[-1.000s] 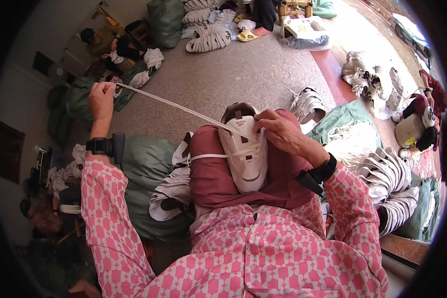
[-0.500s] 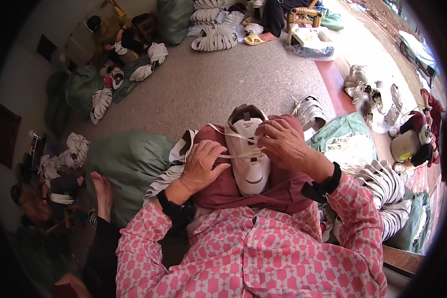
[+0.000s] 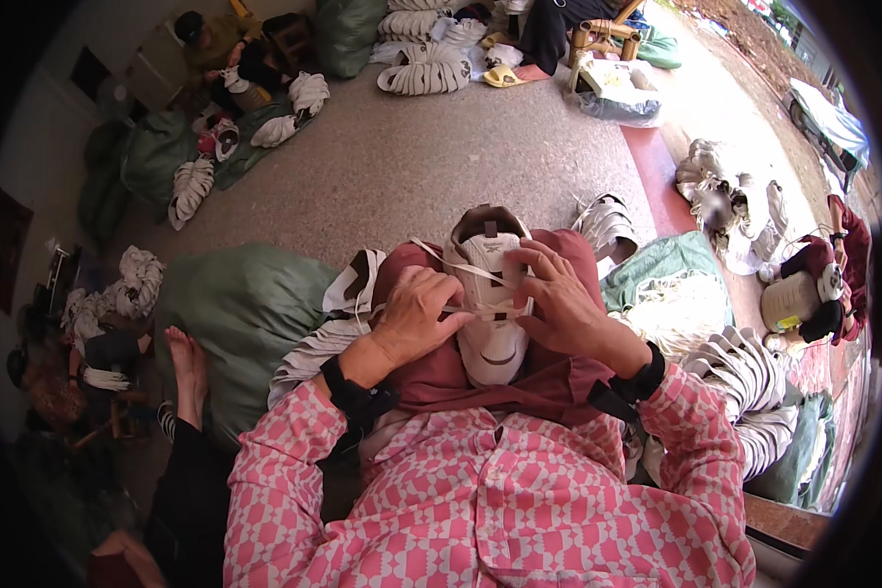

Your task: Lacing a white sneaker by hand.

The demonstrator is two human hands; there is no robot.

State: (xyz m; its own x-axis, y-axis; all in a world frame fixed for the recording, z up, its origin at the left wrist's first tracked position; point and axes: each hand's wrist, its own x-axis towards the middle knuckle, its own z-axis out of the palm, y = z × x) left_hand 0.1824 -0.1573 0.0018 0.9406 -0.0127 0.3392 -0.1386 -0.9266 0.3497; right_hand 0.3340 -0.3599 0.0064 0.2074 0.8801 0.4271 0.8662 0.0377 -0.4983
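A cream sneaker [image 3: 489, 361] rests between my maroon-clad thighs, toe toward me, dark-lined collar facing away. A pale flat shoelace [image 3: 473, 267] crosses its tongue in loose strands. My left hand [image 3: 419, 312] is closed at the shoe's left side, pinching a strand of the lace between thumb and forefinger. On the other side, my right hand [image 3: 562, 302] has bent fingers against the eyelet edge, its thumb lower down near the lace. What those right fingertips hold, if anything, is hidden.
Left of my legs bulges a green sack [image 3: 245, 318] with pale shoe uppers [image 3: 316, 355] against it. To the right are a bundle of cream laces [image 3: 678, 312] on green sacking and stacked uppers [image 3: 740, 367]. Other people sit around the floor among more bundles.
My left hand has moved right, closer to the shoe, and its fingers have closed. My right hand has shifted slightly, with its thumb now lower beside the lace.
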